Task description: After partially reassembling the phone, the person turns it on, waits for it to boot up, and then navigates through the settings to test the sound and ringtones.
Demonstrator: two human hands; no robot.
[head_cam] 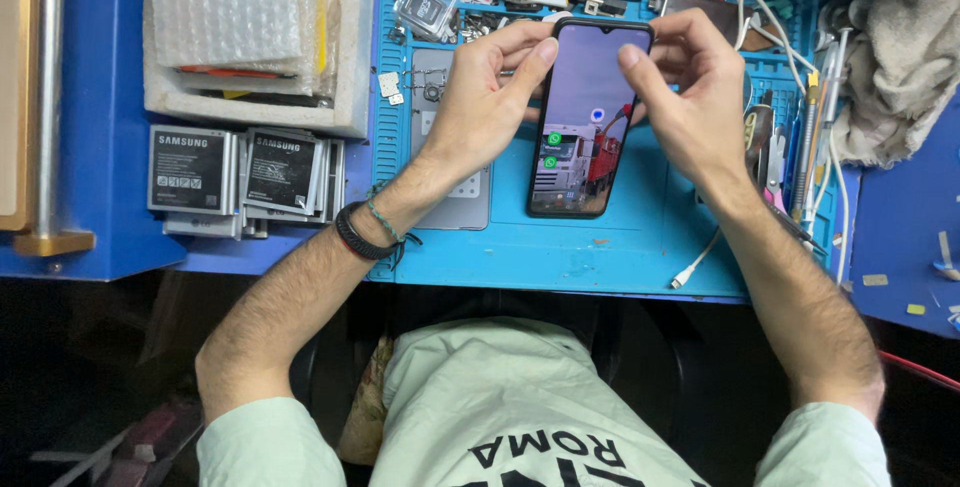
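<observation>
Head view shows us a smartphone (585,122) with its screen lit, held above a blue work mat (600,247) on the surface. Our left hand (490,97) grips the phone's left edge near the top, fingers curled behind it and the thumb lying on the glass. Our right hand (680,97) closes on the right edge, its thumb pressing near the top of the screen. A stack of phone batteries (235,177) lies well to the left, below a white foam box (255,37) with bubble wrap. Tweezers and tools (800,147) sit just beside the right hand, next to a crumpled cloth (895,57). A white cable (700,262) trails across the mat.
</observation>
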